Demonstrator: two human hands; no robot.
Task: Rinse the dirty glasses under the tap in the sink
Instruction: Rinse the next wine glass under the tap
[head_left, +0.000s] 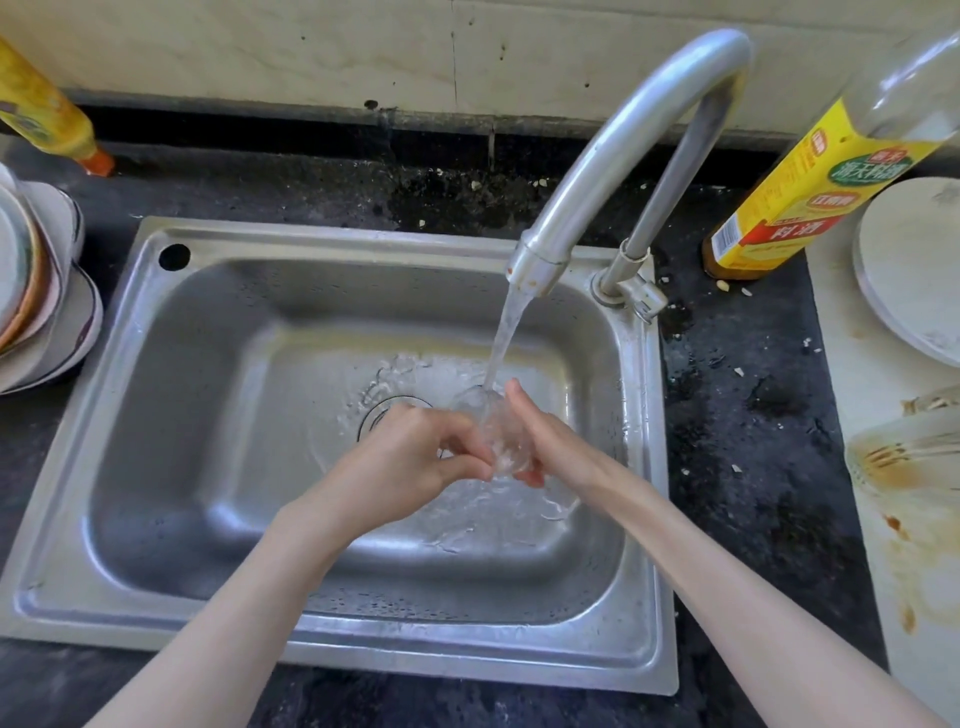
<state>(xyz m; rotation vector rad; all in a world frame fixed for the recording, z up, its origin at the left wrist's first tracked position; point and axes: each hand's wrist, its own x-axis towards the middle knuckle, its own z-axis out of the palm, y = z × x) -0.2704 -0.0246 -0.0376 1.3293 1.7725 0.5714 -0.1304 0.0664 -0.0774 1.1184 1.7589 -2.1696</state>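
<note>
A dark, speckled countertop (753, 395) carries everything, its surface wet and littered with crumbs and grime behind and to the right of the basin. A stainless steel sink (218, 291) is set into it, with a curved metal tap (613, 156) mounted at the back right corner of its rim. At the far left stands a yellow bottle (41, 114) with an orange cap, and nearer, a stack of bowls and plates (47, 291). To the right of the tap stands a yellow-labelled bottle (800, 192). A pale board (852, 322) lies along the right edge, stained brown near the front.
</note>
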